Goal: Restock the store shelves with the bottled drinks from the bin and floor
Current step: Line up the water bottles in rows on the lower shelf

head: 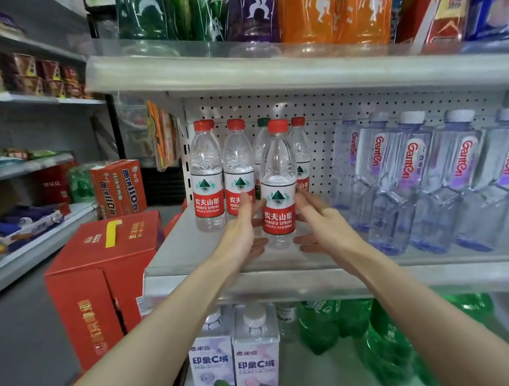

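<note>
A clear water bottle with a red cap and red label [277, 190] stands upright near the front of the middle shelf [191, 260]. My left hand [240, 234] lies along its left side and my right hand [320, 222] along its right side. The fingers of both hands are straight and point toward the shelf back. Whether the palms press the bottle I cannot tell. Behind it stand several matching red-capped bottles [207, 178], one of them with a green cap [263, 122].
Tall clear bottles with white caps [424, 178] fill the shelf's right half. Coloured soda bottles [323, 8] stand on the shelf above, cartons [257, 362] and green bottles [383, 344] below. Red boxes [101, 283] are stacked on the floor at left, beside an aisle shelf [35, 236].
</note>
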Demonstrator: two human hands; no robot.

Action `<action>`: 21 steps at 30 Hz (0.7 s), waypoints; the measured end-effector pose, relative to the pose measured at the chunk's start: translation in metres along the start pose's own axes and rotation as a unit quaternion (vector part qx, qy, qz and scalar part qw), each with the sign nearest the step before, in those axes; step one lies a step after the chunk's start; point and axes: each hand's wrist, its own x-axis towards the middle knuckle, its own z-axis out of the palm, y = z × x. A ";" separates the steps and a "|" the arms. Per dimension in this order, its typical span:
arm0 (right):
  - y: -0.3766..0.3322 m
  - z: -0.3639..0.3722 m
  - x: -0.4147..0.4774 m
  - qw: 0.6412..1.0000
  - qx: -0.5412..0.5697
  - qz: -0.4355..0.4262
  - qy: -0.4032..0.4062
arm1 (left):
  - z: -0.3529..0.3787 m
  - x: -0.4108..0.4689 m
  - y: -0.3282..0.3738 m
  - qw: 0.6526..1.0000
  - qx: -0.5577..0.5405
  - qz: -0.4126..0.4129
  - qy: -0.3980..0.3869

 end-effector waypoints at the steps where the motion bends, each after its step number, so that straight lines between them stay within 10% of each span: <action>1: 0.001 0.000 -0.001 1.000 0.002 0.000 0.002 | 0.000 0.000 -0.001 1.000 -0.005 -0.002 -0.002; 21: 0.017 0.017 0.061 0.998 0.057 0.017 0.011 | 0.013 0.057 -0.008 1.000 0.005 -0.008 0.011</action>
